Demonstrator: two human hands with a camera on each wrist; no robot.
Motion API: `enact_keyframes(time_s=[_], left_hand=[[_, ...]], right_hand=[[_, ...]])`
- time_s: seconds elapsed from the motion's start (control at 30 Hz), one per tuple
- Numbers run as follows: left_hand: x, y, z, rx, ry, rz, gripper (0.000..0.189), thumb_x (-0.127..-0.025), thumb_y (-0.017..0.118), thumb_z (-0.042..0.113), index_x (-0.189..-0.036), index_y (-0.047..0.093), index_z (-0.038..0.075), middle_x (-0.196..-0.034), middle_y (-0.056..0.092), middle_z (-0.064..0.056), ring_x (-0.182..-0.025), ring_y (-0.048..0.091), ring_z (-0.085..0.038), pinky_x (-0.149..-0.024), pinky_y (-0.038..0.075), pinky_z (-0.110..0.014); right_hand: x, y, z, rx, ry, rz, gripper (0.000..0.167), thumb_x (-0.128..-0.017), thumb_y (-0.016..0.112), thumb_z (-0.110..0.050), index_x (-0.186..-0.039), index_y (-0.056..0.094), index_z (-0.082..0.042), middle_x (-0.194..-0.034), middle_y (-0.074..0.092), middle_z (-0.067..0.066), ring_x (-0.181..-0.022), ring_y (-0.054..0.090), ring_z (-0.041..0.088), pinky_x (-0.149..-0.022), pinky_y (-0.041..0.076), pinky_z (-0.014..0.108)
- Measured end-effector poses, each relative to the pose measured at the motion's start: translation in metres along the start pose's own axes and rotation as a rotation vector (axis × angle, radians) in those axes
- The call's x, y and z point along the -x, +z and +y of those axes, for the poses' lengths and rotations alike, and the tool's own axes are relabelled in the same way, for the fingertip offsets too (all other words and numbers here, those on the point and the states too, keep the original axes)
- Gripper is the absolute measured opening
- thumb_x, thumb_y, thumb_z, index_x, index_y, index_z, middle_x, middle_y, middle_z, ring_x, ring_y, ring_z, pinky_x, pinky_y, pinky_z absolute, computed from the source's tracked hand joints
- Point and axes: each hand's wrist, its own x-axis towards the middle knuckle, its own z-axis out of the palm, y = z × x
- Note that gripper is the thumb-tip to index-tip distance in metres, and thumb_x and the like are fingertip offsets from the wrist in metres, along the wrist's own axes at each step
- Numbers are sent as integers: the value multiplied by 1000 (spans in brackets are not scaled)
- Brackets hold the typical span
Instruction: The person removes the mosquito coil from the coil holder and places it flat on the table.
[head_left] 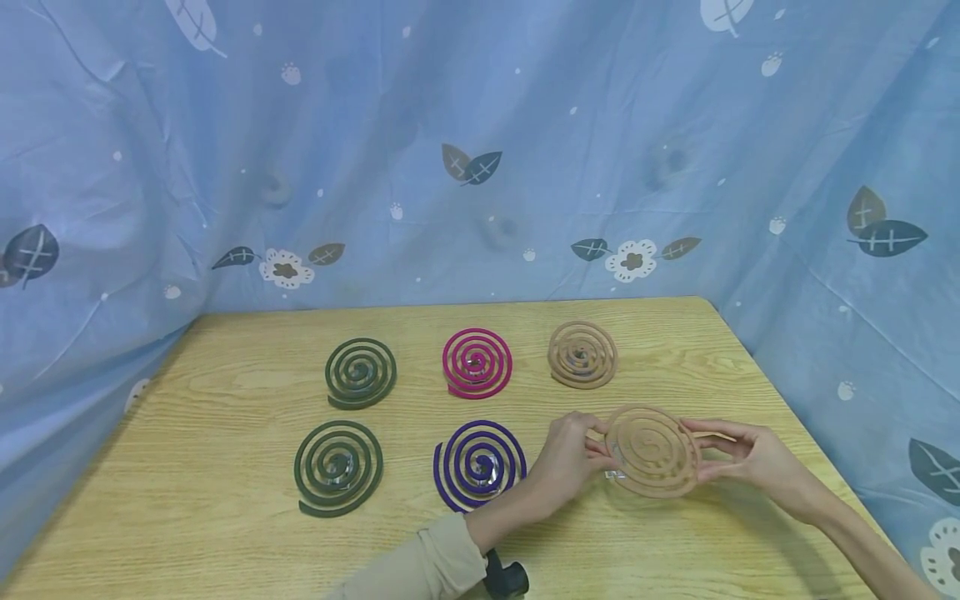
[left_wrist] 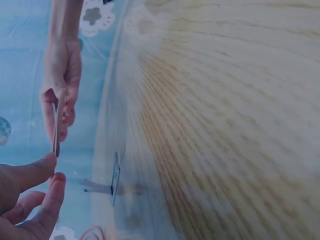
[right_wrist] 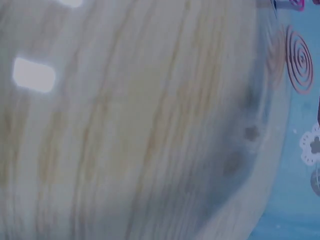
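Observation:
Both hands hold a tan mosquito coil (head_left: 651, 451) by its opposite edges, raised over the right part of the table. The left hand (head_left: 566, 458) pinches its left edge between thumb and fingers. On the other edge, the right hand (head_left: 768, 471) grips it the same way. In the left wrist view the coil (left_wrist: 58, 125) appears edge-on between the left hand (left_wrist: 32, 197) and the right hand (left_wrist: 62, 70). A small stand (head_left: 615, 474) shows beneath the coil's left side. The right wrist view contains no hand.
A purple coil (head_left: 481, 464) lies by the left forearm, with a green coil (head_left: 339, 468) further left. Behind them are another green coil (head_left: 361, 373), a magenta coil (head_left: 477, 363) and a tan coil (head_left: 582, 356). Patterned blue cloth (head_left: 480, 100) surrounds the wooden table (head_left: 187, 500).

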Motion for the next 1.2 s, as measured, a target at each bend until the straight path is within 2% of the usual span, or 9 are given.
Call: enact_keyframes(time_s=[0.17, 0.4, 0.53, 0.6, 0.77, 0.83, 0.93, 1.07, 1.2], left_hand=[[-1, 6, 4, 15, -21, -5, 35, -71, 78, -7, -104, 65, -8, -84, 68, -12, -64, 65, -1, -57, 52, -8], [0, 14, 7, 10, -22, -11, 46, -73, 76, -8, -116, 61, -8, -107, 61, -12, -69, 64, 1, -60, 51, -7], [-1, 17, 8, 5, -1, -15, 46, -74, 76, -8, -118, 61, -8, -109, 59, -12, -71, 64, 2, -61, 51, -6], [-2, 19, 8, -37, 16, -7, 45, -73, 78, -5, -115, 63, -8, -105, 60, -10, -72, 63, 2, -63, 50, -5], [-5, 23, 9, -223, 61, 14, 40, -69, 84, 8, -106, 69, -2, -91, 60, 1, -78, 54, 2, -67, 46, -4], [-6, 25, 9, -235, 56, 3, 40, -69, 84, 10, -105, 69, 0, -90, 58, 3, -79, 52, 1, -69, 46, -6], [-7, 27, 10, -202, 23, -17, 40, -71, 83, 9, -106, 67, 0, -94, 58, 3, -80, 53, 1, -71, 48, -7], [-11, 29, 12, -191, -17, -33, 40, -72, 83, 9, -106, 65, 1, -99, 58, 1, -79, 57, 1, -69, 47, -6], [-14, 32, 13, -211, -35, -50, 49, -72, 83, 8, -116, 62, 2, -106, 57, 0, -77, 56, 2, -66, 46, -5]], right_hand=[[5, -8, -1, -16, 25, -42, 57, -84, 61, 15, -137, 42, 10, -131, 60, -6, -109, 61, 11, -79, 58, 36], [8, -18, 0, -84, 3, -91, 56, -84, 58, 18, -137, 40, 11, -134, 56, -8, -113, 59, 9, -80, 57, 37], [10, -23, 0, -99, 5, -116, 56, -85, 56, 18, -138, 39, 11, -136, 55, -8, -115, 58, 9, -83, 57, 36], [11, -26, 0, -98, 6, -126, 57, -85, 56, 18, -138, 38, 11, -137, 54, -9, -116, 57, 9, -83, 57, 35], [13, -34, 2, -128, 9, -161, 57, -85, 54, 20, -139, 37, 11, -139, 52, -7, -119, 55, 9, -85, 55, 36], [14, -37, 3, -140, 19, -181, 57, -86, 52, 20, -140, 37, 10, -140, 52, -7, -121, 54, 9, -87, 55, 35], [14, -42, 4, -147, 35, -211, 57, -88, 51, 19, -142, 35, 9, -142, 50, -8, -123, 51, 7, -89, 54, 34], [14, -46, 5, -158, 41, -244, 57, -89, 49, 19, -143, 32, 9, -144, 47, -9, -124, 50, 6, -90, 54, 32], [13, -50, 6, -176, 62, -271, 58, -90, 48, 18, -144, 30, 8, -144, 46, -11, -125, 49, 6, -93, 52, 32]])
